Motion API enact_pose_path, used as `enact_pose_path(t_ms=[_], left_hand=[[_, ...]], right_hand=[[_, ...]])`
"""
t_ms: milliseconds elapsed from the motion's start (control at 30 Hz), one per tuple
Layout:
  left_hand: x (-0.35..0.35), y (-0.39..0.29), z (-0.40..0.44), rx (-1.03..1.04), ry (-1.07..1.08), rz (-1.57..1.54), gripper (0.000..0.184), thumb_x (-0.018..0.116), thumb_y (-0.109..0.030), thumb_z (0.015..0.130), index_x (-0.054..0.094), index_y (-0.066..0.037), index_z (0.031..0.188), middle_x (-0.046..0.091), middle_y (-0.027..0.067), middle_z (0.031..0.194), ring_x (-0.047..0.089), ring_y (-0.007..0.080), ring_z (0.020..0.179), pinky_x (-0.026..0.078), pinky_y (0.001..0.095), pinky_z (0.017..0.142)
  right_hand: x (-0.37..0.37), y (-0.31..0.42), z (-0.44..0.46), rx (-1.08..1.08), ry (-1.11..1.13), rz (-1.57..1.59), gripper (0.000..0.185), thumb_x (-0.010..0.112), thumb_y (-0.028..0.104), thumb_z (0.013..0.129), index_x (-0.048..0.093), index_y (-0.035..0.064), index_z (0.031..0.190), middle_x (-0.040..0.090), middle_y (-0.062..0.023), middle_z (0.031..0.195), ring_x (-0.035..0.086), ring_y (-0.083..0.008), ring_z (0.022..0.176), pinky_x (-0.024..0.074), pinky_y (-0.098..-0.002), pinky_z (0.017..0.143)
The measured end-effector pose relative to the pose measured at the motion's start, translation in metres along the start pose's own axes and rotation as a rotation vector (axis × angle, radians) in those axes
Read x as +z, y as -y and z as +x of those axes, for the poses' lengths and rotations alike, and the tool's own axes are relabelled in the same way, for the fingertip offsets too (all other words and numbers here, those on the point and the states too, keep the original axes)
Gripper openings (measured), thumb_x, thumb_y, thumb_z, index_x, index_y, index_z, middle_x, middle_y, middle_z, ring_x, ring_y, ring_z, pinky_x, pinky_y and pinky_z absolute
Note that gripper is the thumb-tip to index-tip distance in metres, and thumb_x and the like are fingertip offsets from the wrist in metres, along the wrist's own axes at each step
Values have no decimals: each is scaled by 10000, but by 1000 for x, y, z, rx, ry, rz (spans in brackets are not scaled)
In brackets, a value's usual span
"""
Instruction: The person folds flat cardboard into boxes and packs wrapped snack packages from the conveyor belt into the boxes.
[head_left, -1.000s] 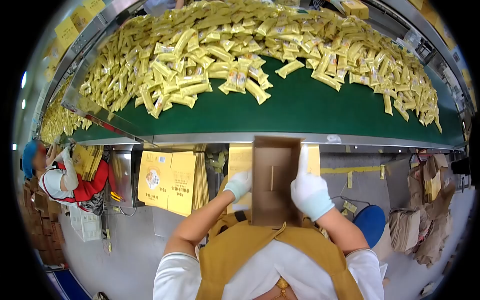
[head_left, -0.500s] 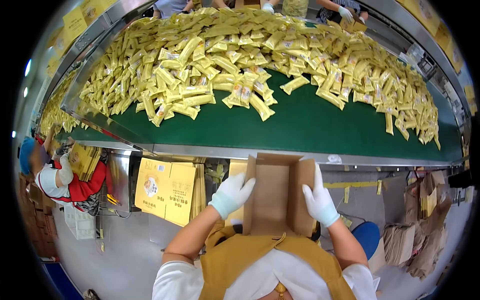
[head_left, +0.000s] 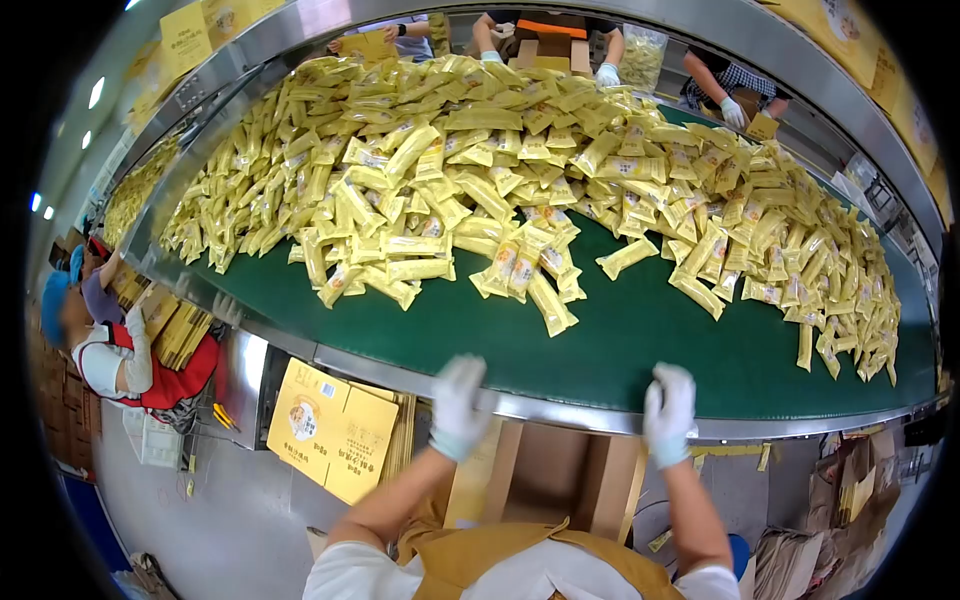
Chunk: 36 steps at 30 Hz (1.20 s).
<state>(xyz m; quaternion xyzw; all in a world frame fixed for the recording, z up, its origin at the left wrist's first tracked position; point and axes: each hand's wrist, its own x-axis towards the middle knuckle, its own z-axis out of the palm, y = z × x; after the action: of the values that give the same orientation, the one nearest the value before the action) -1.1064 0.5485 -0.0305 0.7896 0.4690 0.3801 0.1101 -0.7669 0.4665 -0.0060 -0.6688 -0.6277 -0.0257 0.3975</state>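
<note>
A cardboard box (head_left: 548, 475) stands open-topped in front of my body, below the belt's metal edge. My left hand (head_left: 462, 408), in a white glove, is above the belt's near edge, left of the box. It is blurred by motion, holds nothing, and its fingers look apart. My right hand (head_left: 669, 413), also gloved, hovers over the same edge on the right, empty, its thumb apart from loosely bent fingers. Yellow snack packets (head_left: 525, 265) lie heaped beyond both hands on the green conveyor belt (head_left: 480, 360).
Flattened yellow cartons (head_left: 330, 430) stand in a stack left of the box. A co-worker in a red apron (head_left: 185, 375) handles cartons at far left. Across the belt, other people's gloved hands (head_left: 607, 75) are near boxes. Brown sacks (head_left: 790, 555) lie at lower right.
Both my hands have let go of the box and moved forward to the belt edge. The box now sits lower in view, and the view has tilted up.
</note>
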Motion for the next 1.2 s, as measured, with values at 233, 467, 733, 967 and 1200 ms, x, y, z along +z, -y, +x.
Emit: enact_pose_path(t_ms=[233,467,733,967,1200], left_hand=[[-18,171,188,-491,-124,400,673,629,-608,864,580,-235,1421,512,221,1451,462,467,1305,373,523,1107],[16,114,228,-736,102,591,742,632,-764,740,607,-382,1376,389,110,1583,259,555,1418,311,654,1115],[57,41,194,-445,230,534,649,659,-688,756,709,-258,1240,531,86,1452,331,497,1367,291,613,1113],[66,-3,169,-135,341,335,672,671,-588,798,621,-194,1341,538,141,1403,476,395,1282,352,547,1082],[76,57,254,-210,213,73,722,668,-594,835,537,-219,1438,430,227,1517,412,461,1382,347,515,1146]], right_hand=[[-10,-194,166,379,55,-456,509,589,505,959,603,217,1379,480,-238,1455,459,-418,1345,401,-504,1087],[67,-168,200,768,201,-570,823,444,830,837,578,250,1406,439,-230,1486,418,-443,1364,319,-567,1121],[98,-110,150,419,226,-544,797,483,743,866,709,51,1190,604,-221,1301,512,-470,1204,374,-512,1088],[77,-47,119,195,432,-104,536,624,640,846,732,204,1140,666,-182,1220,621,-431,1094,446,-485,1039],[36,-122,217,319,76,-421,621,537,672,898,702,179,1239,532,-177,1434,446,-419,1353,381,-550,1090]])
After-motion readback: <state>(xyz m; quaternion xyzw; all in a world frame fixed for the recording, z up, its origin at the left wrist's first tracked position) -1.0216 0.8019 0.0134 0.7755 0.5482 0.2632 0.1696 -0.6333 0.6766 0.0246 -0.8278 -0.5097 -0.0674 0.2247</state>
